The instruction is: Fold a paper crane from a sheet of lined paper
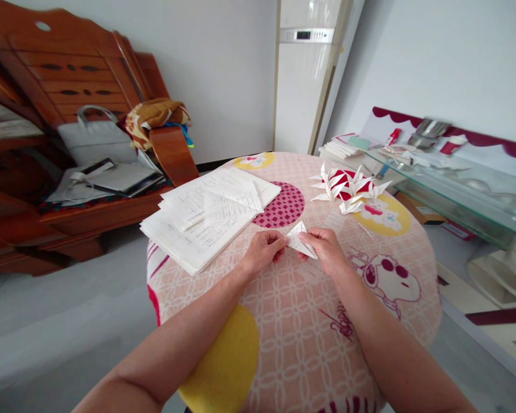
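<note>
Between my two hands is a small folded piece of paper, white with faint print and pointed corners, held just above the table. My left hand pinches its left corner between thumb and fingers. With the thumb on top, my right hand grips the right side; the fingers beneath are mostly hidden. To the left lies a stack of written paper sheets, with a loose creased sheet on top. Several folded paper cranes sit in a cluster at the back right of the table.
A patterned cloth covers the round table. At right stands a glass shelf with papers and metal containers on it. A wooden bench at left holds a grey bag and a bundled cloth. An air conditioner stands behind.
</note>
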`<act>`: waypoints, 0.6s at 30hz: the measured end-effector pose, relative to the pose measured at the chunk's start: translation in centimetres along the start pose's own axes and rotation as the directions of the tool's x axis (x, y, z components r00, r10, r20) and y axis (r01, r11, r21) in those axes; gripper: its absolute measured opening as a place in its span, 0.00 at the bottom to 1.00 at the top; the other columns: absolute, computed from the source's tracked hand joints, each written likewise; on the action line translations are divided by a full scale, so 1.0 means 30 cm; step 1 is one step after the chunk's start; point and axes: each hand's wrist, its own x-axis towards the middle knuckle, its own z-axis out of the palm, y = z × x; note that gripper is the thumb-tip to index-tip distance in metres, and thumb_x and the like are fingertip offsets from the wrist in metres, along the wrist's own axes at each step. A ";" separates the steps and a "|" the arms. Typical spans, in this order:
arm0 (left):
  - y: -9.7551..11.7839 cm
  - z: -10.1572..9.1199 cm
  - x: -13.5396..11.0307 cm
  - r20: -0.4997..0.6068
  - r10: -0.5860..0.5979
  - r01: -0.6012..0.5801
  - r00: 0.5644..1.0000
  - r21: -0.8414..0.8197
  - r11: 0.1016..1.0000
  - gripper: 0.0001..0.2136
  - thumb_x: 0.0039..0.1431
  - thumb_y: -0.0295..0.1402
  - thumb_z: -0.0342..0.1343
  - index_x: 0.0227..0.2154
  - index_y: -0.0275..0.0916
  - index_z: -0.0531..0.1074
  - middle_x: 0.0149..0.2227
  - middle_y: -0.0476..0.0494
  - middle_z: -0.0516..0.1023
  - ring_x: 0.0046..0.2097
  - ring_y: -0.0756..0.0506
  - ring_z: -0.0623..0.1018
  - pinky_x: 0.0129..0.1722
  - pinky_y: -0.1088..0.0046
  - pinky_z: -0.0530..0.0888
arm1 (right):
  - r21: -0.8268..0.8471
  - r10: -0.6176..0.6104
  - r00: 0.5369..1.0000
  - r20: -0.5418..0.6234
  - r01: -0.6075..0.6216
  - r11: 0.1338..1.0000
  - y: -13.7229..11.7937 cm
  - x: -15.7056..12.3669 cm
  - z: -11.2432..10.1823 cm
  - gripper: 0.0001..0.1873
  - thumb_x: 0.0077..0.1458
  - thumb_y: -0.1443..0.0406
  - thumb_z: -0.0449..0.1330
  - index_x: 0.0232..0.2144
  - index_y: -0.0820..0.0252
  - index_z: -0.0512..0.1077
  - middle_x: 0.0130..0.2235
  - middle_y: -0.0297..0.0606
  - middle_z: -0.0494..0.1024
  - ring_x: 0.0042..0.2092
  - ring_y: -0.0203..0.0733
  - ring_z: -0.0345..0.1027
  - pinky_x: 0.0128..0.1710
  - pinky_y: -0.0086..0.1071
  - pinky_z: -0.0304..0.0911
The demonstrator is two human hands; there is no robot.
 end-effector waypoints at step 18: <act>0.014 0.003 -0.004 -0.054 0.020 -0.023 0.998 -0.057 0.998 0.11 0.51 0.37 0.58 0.20 0.37 0.67 0.17 0.53 0.67 0.18 0.54 0.66 0.20 0.78 0.63 | 0.003 0.006 1.000 0.007 -0.006 1.000 -0.010 -0.004 0.001 0.14 0.44 0.56 0.67 0.20 0.61 0.76 0.17 0.36 0.75 0.18 0.37 0.66 0.16 0.28 0.61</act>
